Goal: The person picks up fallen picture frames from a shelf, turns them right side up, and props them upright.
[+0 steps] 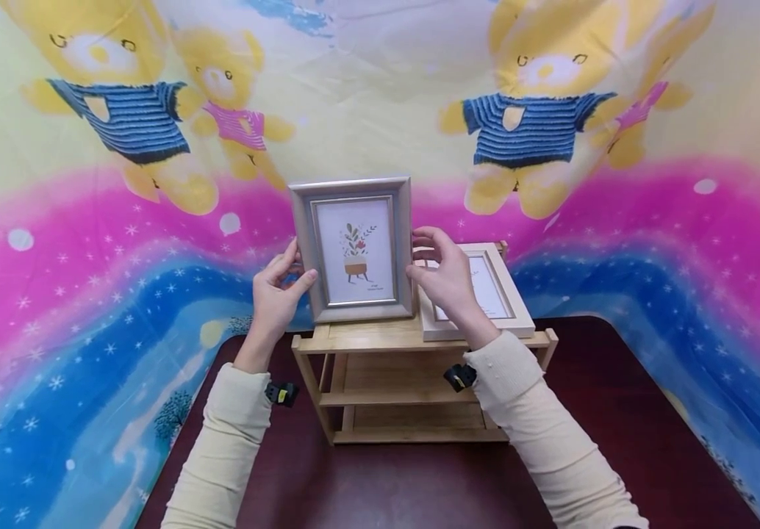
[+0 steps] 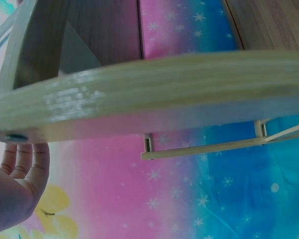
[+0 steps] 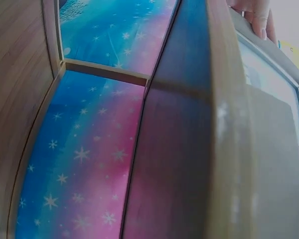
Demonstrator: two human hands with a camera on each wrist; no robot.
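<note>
A silver-grey picture frame (image 1: 355,250) with a potted-plant print stands upright at the left part of the top shelf of a wooden rack (image 1: 367,339). My left hand (image 1: 274,294) holds its left edge, thumb toward the front. On the opposite edge, my right hand (image 1: 447,275) pinches the frame between thumb and fingers. A cream picture frame (image 1: 519,312) lies face up on the shelf at right, partly hidden by the right hand and wrist. In the left wrist view, a blurred wooden bar (image 2: 154,94) hides part of the left hand (image 2: 15,194).
Two lower shelves (image 1: 413,375) of the rack sit beneath the top one. The rack stands on a dark red table (image 1: 386,488). Behind and around the table hangs a backdrop cloth (image 1: 367,110) printed with bears and snowflakes.
</note>
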